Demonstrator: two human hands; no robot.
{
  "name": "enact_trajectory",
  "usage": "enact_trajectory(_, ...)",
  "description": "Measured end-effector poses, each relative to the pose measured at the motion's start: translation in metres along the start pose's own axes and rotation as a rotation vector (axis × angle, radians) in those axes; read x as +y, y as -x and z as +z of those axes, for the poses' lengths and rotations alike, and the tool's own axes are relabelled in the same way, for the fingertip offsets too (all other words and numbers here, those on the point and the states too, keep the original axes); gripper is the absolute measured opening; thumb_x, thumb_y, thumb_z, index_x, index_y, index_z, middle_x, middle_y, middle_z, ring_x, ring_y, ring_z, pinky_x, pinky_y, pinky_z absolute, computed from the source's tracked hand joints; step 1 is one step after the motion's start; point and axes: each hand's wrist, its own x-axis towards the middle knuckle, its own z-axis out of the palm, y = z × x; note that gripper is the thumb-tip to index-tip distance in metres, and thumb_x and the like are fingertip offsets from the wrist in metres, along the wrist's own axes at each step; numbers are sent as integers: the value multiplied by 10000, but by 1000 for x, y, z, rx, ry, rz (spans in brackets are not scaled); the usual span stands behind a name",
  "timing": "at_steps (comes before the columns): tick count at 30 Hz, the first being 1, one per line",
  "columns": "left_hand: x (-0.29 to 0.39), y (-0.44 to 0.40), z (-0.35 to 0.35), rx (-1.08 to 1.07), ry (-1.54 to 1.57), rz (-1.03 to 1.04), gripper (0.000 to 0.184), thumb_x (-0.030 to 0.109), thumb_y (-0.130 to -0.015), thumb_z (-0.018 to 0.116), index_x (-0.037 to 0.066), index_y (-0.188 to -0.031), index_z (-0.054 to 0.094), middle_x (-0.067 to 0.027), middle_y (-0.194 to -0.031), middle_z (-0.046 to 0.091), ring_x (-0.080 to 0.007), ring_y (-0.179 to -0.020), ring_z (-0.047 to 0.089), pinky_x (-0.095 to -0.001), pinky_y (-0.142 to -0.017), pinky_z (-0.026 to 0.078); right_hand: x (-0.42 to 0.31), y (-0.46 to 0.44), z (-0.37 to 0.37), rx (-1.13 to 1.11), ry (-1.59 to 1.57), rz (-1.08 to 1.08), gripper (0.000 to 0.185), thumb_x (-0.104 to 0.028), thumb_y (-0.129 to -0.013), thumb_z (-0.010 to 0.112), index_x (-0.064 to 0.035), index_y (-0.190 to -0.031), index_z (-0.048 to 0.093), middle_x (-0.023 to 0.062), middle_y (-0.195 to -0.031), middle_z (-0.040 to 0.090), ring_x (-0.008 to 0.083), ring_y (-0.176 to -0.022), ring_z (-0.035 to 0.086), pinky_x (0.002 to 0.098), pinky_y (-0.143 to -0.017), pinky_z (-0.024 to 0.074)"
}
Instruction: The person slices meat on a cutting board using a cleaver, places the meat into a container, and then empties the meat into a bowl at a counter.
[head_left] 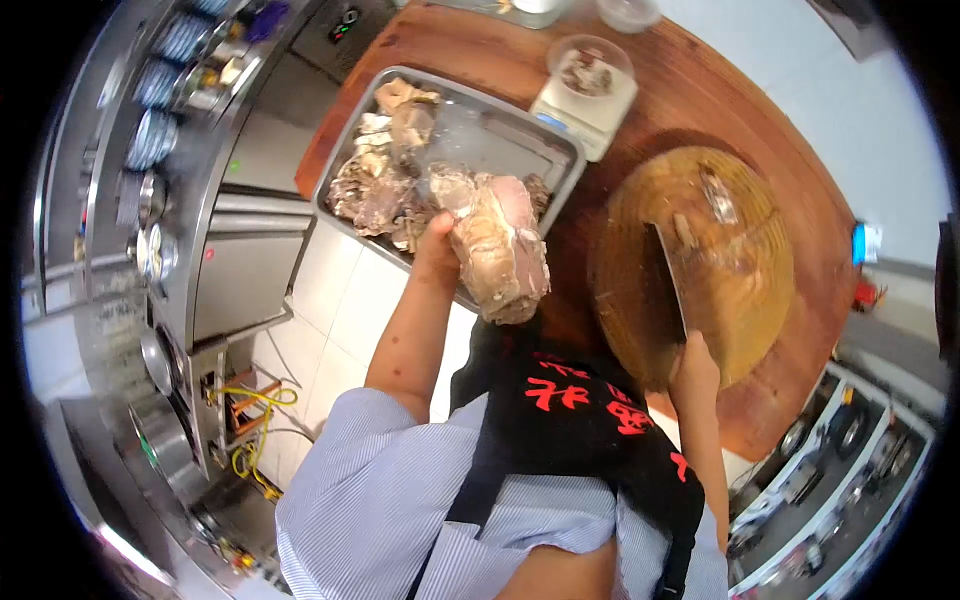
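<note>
My left hand [438, 250] is closed around the side of a large chunk of cooked meat [498, 245], pale brown with pinkish patches. It is held over the near edge of a metal tray [548, 132], where more pieces of cooked meat [385, 185] lie to the left. In my right hand [694, 365] is the handle of a cleaver [664, 285], its dark blade over a round wooden chopping block [765, 300]. Small meat scraps [718, 198] lie on the block, beyond the blade. The fingers under the chunk are hidden.
A kitchen scale [590, 120] bearing a clear bowl of meat pieces [588, 75] stands between tray and block on the wooden table [700, 80]. Steel counters with shelved dishes [155, 140] line the left. A rack [840, 450] is at lower right.
</note>
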Motion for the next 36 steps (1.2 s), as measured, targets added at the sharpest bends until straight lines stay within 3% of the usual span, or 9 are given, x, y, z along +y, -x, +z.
enact_trajectory(4, -2, -12, 39, -141, -261, -73, 756, 288, -541, 801, 21, -1183, 503, -125, -1067, 600, -264, -984, 612, -391, -871, 515, 11, 2, -2, 24, -29, -7, 133, -75, -852, 496, -34, -974, 460, 232, -846, 587, 423, -799, 591, 509, -677, 475)
enact_trajectory(9, -22, -39, 79, -461, -488, -148, 766, 288, -573, 836, 30, -1205, 490, -129, -1090, 588, -269, -1030, 591, -412, -917, 486, 16, 9, -9, 42, -155, 82, 109, -99, -886, 484, -32, -966, 453, 228, -803, 589, 432, -768, 590, 512, -671, 472)
enact_trajectory(16, -70, -49, 112, -49, -442, -386, 718, 310, -698, 776, 8, -1275, 473, -113, -1207, 569, -240, -1095, 565, -376, -957, 444, 25, 13, -7, 33, -240, 141, 143, -75, -869, 531, -26, -985, 463, 236, -829, 594, 438, -782, 580, 505, -662, 453)
enact_trajectory(20, -93, -58, 124, 56, -586, -485, 581, 236, -784, 716, 17, -1268, 481, -105, -1179, 583, -219, -1052, 588, -381, -898, 495, 27, 13, -10, -4, -254, 136, 139, -73, -867, 532, -28, -969, 449, 223, -830, 590, 428, -776, 582, 493, -655, 462)
enact_trajectory(27, -108, -48, 138, 285, -861, -456, 504, 201, -857, 669, -28, -1255, 461, -127, -1181, 570, -218, -1047, 572, -357, -882, 483, 32, 10, -12, -8, -303, 116, 96, -50, -853, 499, -16, -928, 451, 209, -819, 599, 417, -744, 599, 485, -633, 486)
enact_trajectory(30, -108, -40, 133, 245, -1083, -343, 567, 216, -853, 673, -38, -1292, 421, -141, -1201, 558, -234, -1066, 561, -372, -902, 467, 30, 9, -23, -18, -365, 168, 131, -57, -858, 503, -8, -976, 472, 213, -845, 604, 418, -763, 598, 483, -655, 489)
enact_trajectory(31, -105, -41, 124, 197, -1260, -246, 634, 199, -835, 681, -32, -1339, 374, -175, -1218, 547, -285, -1099, 543, -407, -953, 426, 28, 11, -28, -24, -387, 192, 148, -60, -861, 504, -6, -996, 479, 215, -853, 606, 419, -771, 598, 482, -662, 489)
enact_trajectory(34, -103, -37, 112, 45, -1924, 415, 702, 155, -810, 682, -9, -1387, 317, -201, -1211, 544, -339, -1120, 525, -429, -995, 384, 26, 15, -32, 55, -435, 184, 226, -67, -854, 519, -3, -1068, 493, 221, -884, 602, 415, -781, 596, 472, -664, 497)
enact_trajectory(36, -100, -45, 137, -219, -1954, 562, 559, 108, -746, 696, -3, -1253, 489, -189, -1169, 563, -365, -1118, 519, -439, -990, 383, 20, 13, -37, 106, -397, 133, 252, -60, -844, 519, -6, -1089, 497, 209, -904, 599, 389, -780, 608, 446, -657, 508)
